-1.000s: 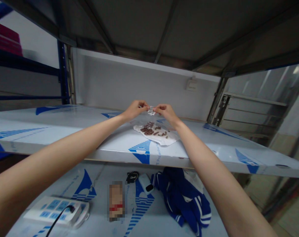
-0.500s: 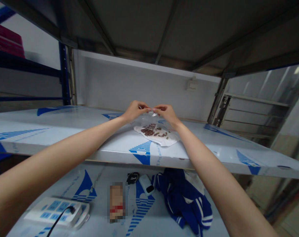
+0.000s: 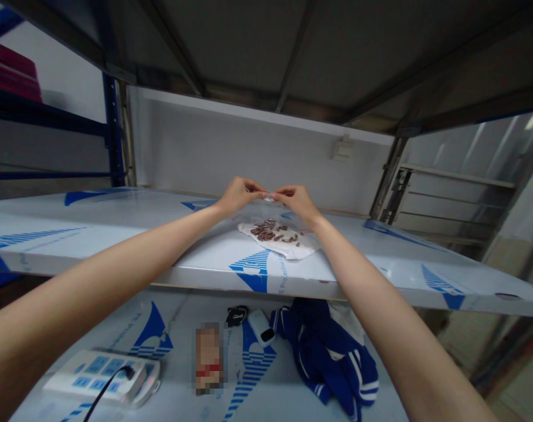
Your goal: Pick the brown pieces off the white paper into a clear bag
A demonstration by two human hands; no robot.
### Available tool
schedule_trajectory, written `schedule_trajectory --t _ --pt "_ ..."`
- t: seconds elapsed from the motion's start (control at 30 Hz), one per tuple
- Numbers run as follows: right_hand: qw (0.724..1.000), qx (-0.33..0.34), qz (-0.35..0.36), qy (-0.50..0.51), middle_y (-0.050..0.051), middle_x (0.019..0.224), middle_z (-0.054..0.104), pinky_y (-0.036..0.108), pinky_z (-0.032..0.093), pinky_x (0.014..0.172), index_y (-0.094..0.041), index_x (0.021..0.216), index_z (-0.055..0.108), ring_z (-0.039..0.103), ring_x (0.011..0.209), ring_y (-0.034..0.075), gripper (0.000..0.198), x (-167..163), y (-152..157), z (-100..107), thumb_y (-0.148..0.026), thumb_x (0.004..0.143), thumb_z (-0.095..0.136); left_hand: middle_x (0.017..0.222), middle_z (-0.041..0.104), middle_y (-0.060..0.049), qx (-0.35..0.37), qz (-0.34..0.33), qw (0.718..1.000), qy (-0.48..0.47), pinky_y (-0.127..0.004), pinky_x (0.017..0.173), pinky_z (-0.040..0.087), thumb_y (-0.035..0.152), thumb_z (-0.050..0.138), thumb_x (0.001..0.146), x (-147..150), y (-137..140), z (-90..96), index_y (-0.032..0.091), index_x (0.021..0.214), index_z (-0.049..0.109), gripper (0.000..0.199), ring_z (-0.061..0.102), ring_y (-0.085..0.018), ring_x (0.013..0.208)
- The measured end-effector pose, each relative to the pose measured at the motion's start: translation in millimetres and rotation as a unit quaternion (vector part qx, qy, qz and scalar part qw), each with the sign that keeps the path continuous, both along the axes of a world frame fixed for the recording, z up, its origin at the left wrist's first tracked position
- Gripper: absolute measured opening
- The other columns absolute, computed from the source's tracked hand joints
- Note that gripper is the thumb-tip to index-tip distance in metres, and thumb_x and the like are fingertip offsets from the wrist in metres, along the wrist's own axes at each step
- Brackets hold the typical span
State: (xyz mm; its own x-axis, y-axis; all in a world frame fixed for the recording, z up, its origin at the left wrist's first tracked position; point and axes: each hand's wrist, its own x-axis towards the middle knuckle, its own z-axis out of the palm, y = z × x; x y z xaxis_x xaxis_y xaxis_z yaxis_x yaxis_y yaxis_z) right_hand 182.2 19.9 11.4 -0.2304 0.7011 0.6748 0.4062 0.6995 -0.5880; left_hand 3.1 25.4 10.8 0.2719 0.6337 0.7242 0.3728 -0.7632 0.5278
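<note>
My left hand [image 3: 241,196] and my right hand [image 3: 298,201] meet over the upper shelf, fingertips pinched together on the top edge of a clear plastic bag [image 3: 266,210]. Below the bag lies a white cloth or paper sheet [image 3: 295,251], its front edge near the shelf's front. Small dark brown pieces [image 3: 266,231] are heaped there, with several scattered to the right. Whether the heap sits inside the bag or beneath it, I cannot tell.
The upper shelf [image 3: 129,243] has blue-printed protective film. On the lower shelf are a white power strip [image 3: 103,375] with a black cable, a blurred-out item [image 3: 209,357], a small black item [image 3: 237,316], a pale device [image 3: 261,328] and blue striped clothing [image 3: 328,357]. Another shelf [image 3: 248,53] hangs overhead.
Both hands keep their pinch on the bag's edge with barely any movement. The bag's glossy top between the fingertips has shifted slightly. The view has moved very little.
</note>
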Motion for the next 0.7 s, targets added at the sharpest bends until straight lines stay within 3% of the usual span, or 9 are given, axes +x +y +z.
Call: schedule_trajectory --t 0.3,0.43,0.5,0.6,0.7 --pt "1.000 0.013 -0.011 0.015 0.006 0.069 0.065 0.026 0.039 0.059 -0.014 0.068 0.066 0.054 0.064 0.014 0.025 2 6 -1 -0.039 0.065 0.066 0.077 0.066 -0.009 -0.024 -0.016 1.000 -0.004 -0.028 0.067 0.041 0.032 0.063 0.073 6 -5 2.6 0.010 0.075 0.066 0.022 0.056 -0.017 0.073" --pt "0.997 0.005 -0.034 0.065 0.006 0.070 0.064 0.025 0.039 0.059 -0.014 0.071 0.065 0.054 0.065 0.014 0.027 3 8 0 -0.040 0.065 0.064 0.100 0.064 -0.012 -0.105 -0.074 0.991 -0.035 -0.028 0.068 0.043 0.036 0.052 0.081 6 -5 -3.3 0.010 0.108 0.056 0.038 0.058 -0.019 0.086" --pt "0.995 0.008 -0.047 0.093 0.006 0.071 0.064 0.026 0.040 0.060 -0.014 0.071 0.064 0.054 0.066 0.014 0.027 5 9 1 -0.039 0.065 0.064 0.102 0.064 -0.013 -0.149 -0.109 0.983 -0.001 -0.029 0.068 0.044 0.038 0.054 0.080 4 -3 -7.0 0.011 0.117 0.051 0.046 0.059 -0.019 0.085" --pt "0.991 0.020 -0.061 0.119 0.007 0.073 0.064 0.026 0.040 0.061 -0.013 0.072 0.064 0.054 0.066 0.015 0.025 9 11 1 -0.037 0.064 0.064 0.091 0.068 -0.012 -0.166 -0.155 0.968 0.103 -0.030 0.071 0.043 0.037 0.060 0.074 1 1 -11.6 0.010 0.100 0.063 0.037 0.061 -0.019 0.079" --pt "0.991 0.023 -0.071 0.112 0.007 0.073 0.065 0.026 0.040 0.061 -0.013 0.072 0.064 0.055 0.067 0.015 0.024 10 13 0 -0.036 0.064 0.063 0.086 0.069 -0.011 -0.163 -0.181 0.960 0.135 -0.031 0.075 0.044 0.032 0.063 0.071 -1 3 -13.6 0.011 0.083 0.067 0.025 0.062 -0.019 0.078"
